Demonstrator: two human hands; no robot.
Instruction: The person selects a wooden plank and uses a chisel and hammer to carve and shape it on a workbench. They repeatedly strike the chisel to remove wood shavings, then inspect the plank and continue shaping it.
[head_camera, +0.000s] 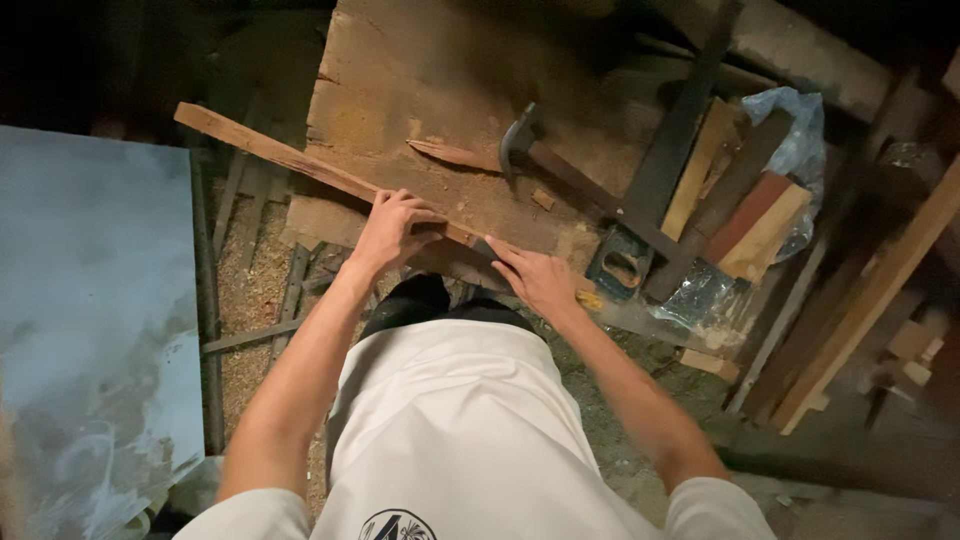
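**A:** Right under both hands, spotted a long wooden strip (300, 165), laid across the near edge of the workbench (430, 80).

**B:** Ran slantwise, too. Far end up and away, well out past the left hand (395, 230); near end down at the fingertips of the right hand (540, 280).

**A:** Called the left the nearer one to the middle of it?

**B:** Called it exactly so. Sat squarely on the strip, fingers curled over the top, thumb tucked on the near side, clamped down on the wood. Looked like a firm grasp, not a mere rest.

**A:** And the right?

**B:** Loosened, fingers stretched out forward and to the left, tips just touching the strip's near end. Gripped nothing. Couldn't tell how hard those tips pressed.

**A:** Beyond the right hand, picked out a hammer (520, 140) flat on the bench, head toward the left-hand side, handle trailing off rightward.

**B:** Lay well clear of both hands, untouched. Farther right again, noted a clear plastic bag (795, 125) with wood offcuts (765, 225) leaning in it.

**A:** Left of the left forearm, saw sawdust (255, 290) on the floor and a big grey sheet (90, 300) past that.
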